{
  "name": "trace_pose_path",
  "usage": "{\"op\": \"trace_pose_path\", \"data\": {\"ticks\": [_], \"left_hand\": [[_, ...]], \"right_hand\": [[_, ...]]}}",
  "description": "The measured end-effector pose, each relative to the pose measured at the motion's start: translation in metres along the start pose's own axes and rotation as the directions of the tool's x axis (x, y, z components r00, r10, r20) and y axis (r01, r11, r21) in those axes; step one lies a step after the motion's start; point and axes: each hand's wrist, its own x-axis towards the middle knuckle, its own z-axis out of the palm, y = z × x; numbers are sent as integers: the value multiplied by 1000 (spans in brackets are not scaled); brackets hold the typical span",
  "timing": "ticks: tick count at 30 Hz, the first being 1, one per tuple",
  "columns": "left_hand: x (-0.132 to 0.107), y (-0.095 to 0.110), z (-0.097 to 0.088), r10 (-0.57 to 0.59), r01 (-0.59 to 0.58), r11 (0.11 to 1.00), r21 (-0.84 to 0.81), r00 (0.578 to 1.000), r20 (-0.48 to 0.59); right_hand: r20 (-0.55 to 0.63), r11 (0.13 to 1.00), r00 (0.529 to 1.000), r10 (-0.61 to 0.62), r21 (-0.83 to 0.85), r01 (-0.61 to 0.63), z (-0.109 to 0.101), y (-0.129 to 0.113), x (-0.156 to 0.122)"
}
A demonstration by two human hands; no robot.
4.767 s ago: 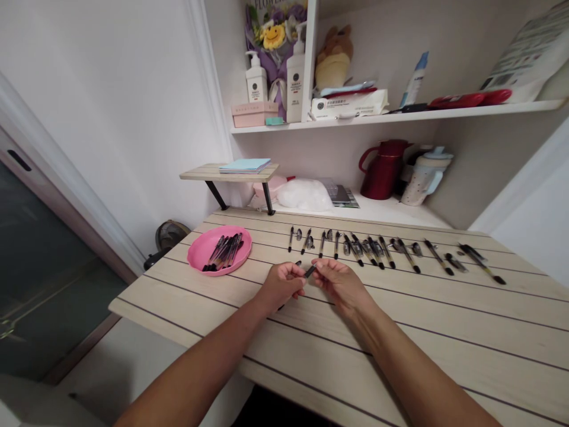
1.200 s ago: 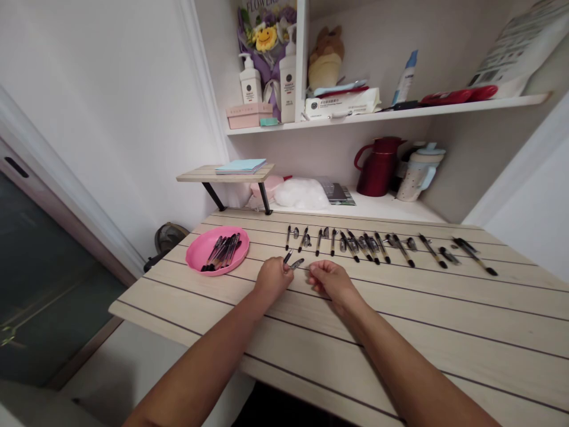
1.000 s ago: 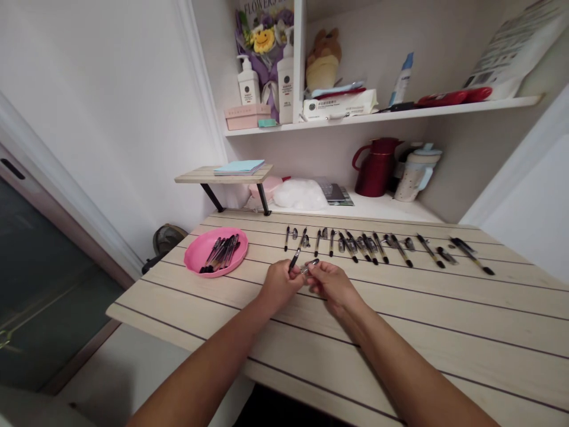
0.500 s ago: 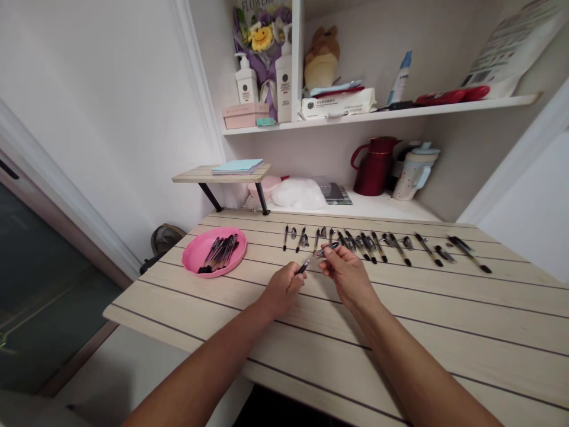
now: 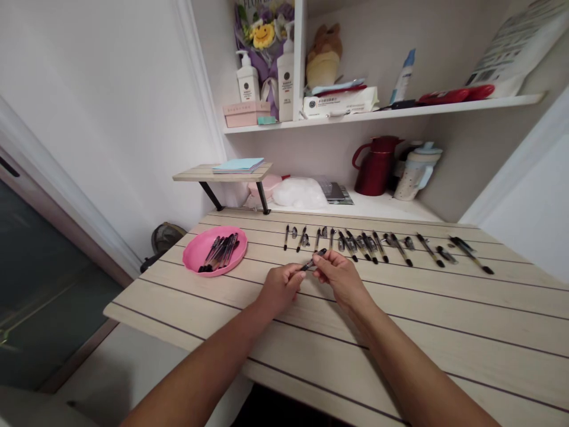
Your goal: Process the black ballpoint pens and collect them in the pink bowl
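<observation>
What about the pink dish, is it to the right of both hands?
No, the pink dish, with pens in it, sits left of the left hand.

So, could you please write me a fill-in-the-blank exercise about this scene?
The right hand holds one end of the pen, the ____ hand the other.
The bowl holding several pens is coloured ____.
The row of pens lies to the ____ of the bowl.
The jug beside the cup is coloured ____.

Missing words: left; pink; right; red.
</observation>
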Motion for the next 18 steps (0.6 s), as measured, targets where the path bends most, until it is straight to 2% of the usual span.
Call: {"op": "trace_pose_path", "data": {"ticks": [7, 13, 18], "left_hand": [[2, 6, 0, 70, -71, 996, -50, 997, -32], [0, 5, 6, -127, 95, 945, -313, 988, -83], [-1, 7, 4, -124, 97, 917, -387, 991, -47]], "right_hand": [[-18, 1000, 1000, 18, 9, -18, -1, -5, -2], [15, 998, 1000, 17, -68, -16, 2, -11, -4], [54, 993, 998, 37, -115, -30, 4, -19, -5]]}}
